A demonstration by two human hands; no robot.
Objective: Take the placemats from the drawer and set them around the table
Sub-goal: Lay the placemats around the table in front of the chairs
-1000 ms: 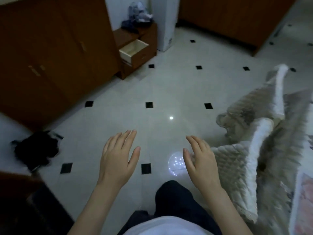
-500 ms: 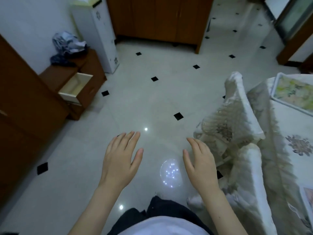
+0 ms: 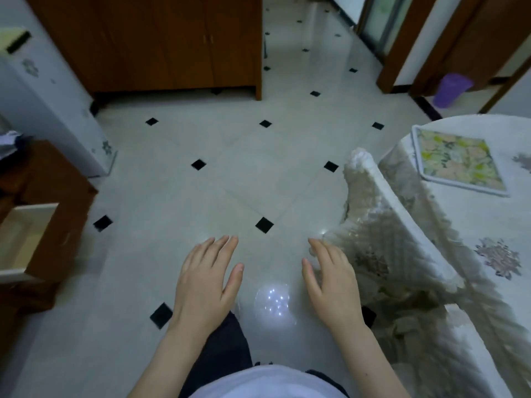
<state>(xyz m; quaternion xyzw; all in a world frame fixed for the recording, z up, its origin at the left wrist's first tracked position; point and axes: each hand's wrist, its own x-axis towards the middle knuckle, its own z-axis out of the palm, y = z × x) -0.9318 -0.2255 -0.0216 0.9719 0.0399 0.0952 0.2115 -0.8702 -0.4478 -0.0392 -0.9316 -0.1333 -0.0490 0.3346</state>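
Both hands hang over the floor, palms down, fingers straight, holding nothing: left hand (image 3: pixel 205 285), right hand (image 3: pixel 333 282). One placemat (image 3: pixel 457 162) lies on the table (image 3: pixel 488 225); the open drawer (image 3: pixel 21 239) shows a bare inside.

Bare forearms with no sleeves in view, white top (image 3: pixel 267 382) at the waist, dark trousers (image 3: pixel 221 354) below
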